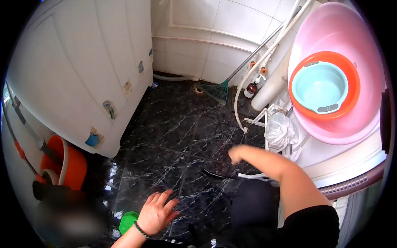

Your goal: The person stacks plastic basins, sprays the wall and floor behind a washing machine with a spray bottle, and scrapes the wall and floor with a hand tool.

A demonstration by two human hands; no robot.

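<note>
My left hand [156,211] is at the bottom centre-left, fingers spread and holding nothing, with a dark beaded bracelet [141,230] at the wrist. A green plastic object [128,222] lies beside that wrist, partly hidden. Farther right, my right hand [237,154] hangs over the black marbled floor [165,140], bent down at the wrist; its fingers are blurred and mostly hidden, so any held item cannot be made out. A thin black curved item [213,174] and a white bar [250,176] are below it.
A white appliance [82,62] stands left, near an orange bucket [74,167]. Right are nested basins, pink [308,39], orange [353,89] and light blue [320,84]. A green rake [219,91], brown bottle [250,89], white hose [236,105] and plastic bag [280,131] are near the back right.
</note>
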